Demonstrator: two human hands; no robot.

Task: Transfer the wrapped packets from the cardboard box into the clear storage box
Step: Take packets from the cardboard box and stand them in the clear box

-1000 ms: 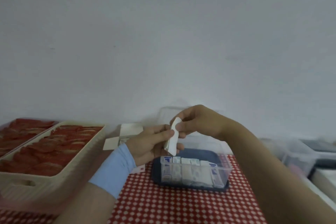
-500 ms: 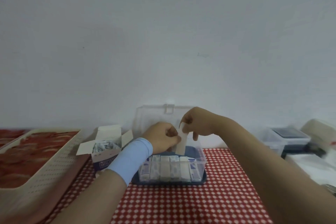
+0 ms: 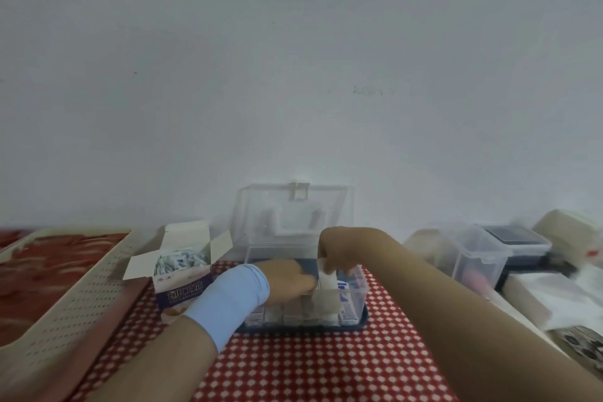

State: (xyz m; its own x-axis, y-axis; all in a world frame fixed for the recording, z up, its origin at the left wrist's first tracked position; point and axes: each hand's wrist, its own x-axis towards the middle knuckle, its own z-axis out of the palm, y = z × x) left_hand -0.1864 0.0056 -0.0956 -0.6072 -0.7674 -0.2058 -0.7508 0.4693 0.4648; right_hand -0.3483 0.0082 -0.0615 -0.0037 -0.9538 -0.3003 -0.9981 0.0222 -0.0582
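Observation:
A clear storage box (image 3: 359, 295) with its lid raised stands on a dark blue base at the table's middle; a row of white packets stands along its front wall. My right hand (image 3: 339, 250) pinches the top of a white wrapped packet (image 3: 326, 284) that is lowered into the box. My left hand (image 3: 288, 281), with a light blue wristband, reaches into the box from the left and touches the packet's left side; its fingers are partly hidden. An open cardboard box (image 3: 181, 274) full of wrapped packets stands just left of the clear box.
A cream perforated basket (image 3: 75, 297) with red contents fills the left side. Clear lidded containers (image 3: 483, 258) and white items crowd the right. The table has a red checked cloth (image 3: 310, 365). A plain wall rises right behind the boxes.
Both hands have gone down from above the clear box into it, taking the white packet with them. The view has swung left and down, so the cardboard box shows fully.

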